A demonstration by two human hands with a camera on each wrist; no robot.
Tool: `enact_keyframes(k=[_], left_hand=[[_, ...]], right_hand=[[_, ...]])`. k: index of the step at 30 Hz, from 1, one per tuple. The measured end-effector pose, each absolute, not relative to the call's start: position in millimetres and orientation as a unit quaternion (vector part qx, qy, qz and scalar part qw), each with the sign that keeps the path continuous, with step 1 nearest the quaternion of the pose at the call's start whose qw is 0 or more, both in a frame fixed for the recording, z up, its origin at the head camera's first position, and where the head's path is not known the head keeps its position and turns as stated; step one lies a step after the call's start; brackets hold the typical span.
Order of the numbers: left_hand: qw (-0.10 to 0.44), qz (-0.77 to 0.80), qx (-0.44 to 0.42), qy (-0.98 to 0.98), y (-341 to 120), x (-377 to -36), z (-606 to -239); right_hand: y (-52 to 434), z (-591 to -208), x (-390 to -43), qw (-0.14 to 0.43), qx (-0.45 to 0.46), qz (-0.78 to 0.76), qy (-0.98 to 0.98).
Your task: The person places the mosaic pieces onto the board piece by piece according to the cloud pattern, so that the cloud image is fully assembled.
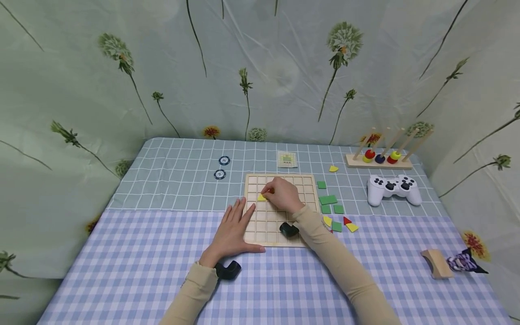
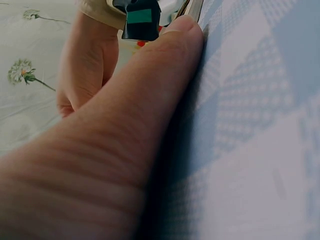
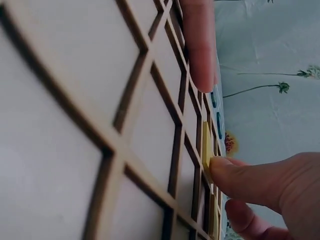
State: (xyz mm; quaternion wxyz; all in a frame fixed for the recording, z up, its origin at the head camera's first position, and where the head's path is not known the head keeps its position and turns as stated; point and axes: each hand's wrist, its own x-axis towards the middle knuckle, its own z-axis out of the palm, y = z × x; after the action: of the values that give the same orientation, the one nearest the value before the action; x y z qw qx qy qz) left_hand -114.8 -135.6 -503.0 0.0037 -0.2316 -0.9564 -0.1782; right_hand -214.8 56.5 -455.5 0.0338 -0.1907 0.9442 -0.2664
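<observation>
We are working over a square, pale wooden grid board [image 1: 266, 221]; our left hand [image 1: 232, 232] is lying spread, grip released, around its near left corner. Our right hand [image 1: 283, 194] is pinching a small flat yellow piece [image 1: 261, 197], which is lying in the board's far left part.

Soft, even light in the head view, dimmer wrist views, near tablecloth [image 2: 250, 175] blurred, apparently out of focus
</observation>
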Motion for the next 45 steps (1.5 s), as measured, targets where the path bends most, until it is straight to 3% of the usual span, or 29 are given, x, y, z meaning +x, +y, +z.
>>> enact_keyframes(k=[8, 20, 32, 41, 45], left_hand=[[0.002, -0.18, -0.234, -0.955, -134, -113, -502], [0.002, -0.184, -0.232, -0.955, -136, -114, -501], [0.008, -0.179, -0.237, -0.955, -135, -115, -504], [0.001, -0.181, -0.232, -0.956, -135, -114, -501], [0.001, -0.18, -0.232, -0.956, -135, -114, -501]], right_hand=[[83, -459, -213, 0.027, -0.183, -0.326, 0.927], [161, -451, -222, -0.028, -0.078, -0.302, 0.95], [205, -459, -232, 0.042, -0.073, -0.261, 0.962], [214, -459, -228, 0.041, -0.025, -0.308, 0.95], [211, -457, -225, 0.012, -0.01, -0.317, 0.948]])
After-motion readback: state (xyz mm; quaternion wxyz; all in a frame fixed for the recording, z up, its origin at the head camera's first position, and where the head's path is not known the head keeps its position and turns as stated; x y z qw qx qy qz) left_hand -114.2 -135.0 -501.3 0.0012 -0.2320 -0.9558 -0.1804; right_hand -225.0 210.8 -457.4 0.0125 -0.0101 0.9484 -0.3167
